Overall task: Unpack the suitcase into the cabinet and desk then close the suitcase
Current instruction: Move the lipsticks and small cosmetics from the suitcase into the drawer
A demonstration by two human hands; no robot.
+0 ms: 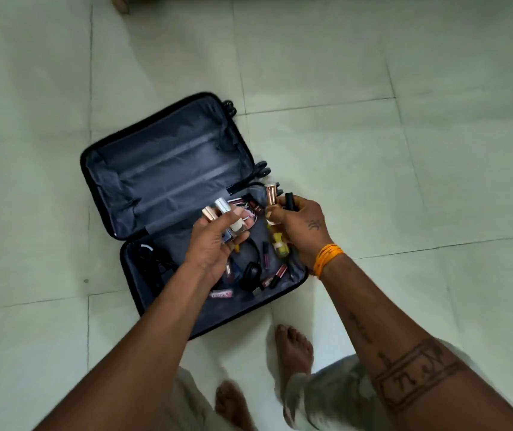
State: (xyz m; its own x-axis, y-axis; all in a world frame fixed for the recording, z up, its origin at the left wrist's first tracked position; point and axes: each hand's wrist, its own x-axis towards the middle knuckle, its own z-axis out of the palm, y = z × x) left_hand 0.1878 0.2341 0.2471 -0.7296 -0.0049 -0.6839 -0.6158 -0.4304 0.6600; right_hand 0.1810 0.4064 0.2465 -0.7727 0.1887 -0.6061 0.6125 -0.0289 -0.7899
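A black suitcase [168, 169] lies open on the tiled floor, its grey-lined far half bare. Above its near half, my left hand [214, 244] grips two small bottles [221, 209], one with a rose-gold cap and one with a silver cap. My right hand [301, 225] holds a yellow perfume bottle [275, 237] with a copper cap, plus a black tube [291, 199]. In the near half lie black headphones [250, 272], several lipsticks [277, 273], a pink tube [221, 294] and a dark cable bundle [152, 259]. My hands hide part of the contents.
Pale floor tiles surround the suitcase on all sides. My bare feet [294, 349] stand just below its near right corner. Its wheels [261, 169] stick out on the right side. A furniture leg [123, 4] shows at the top left edge.
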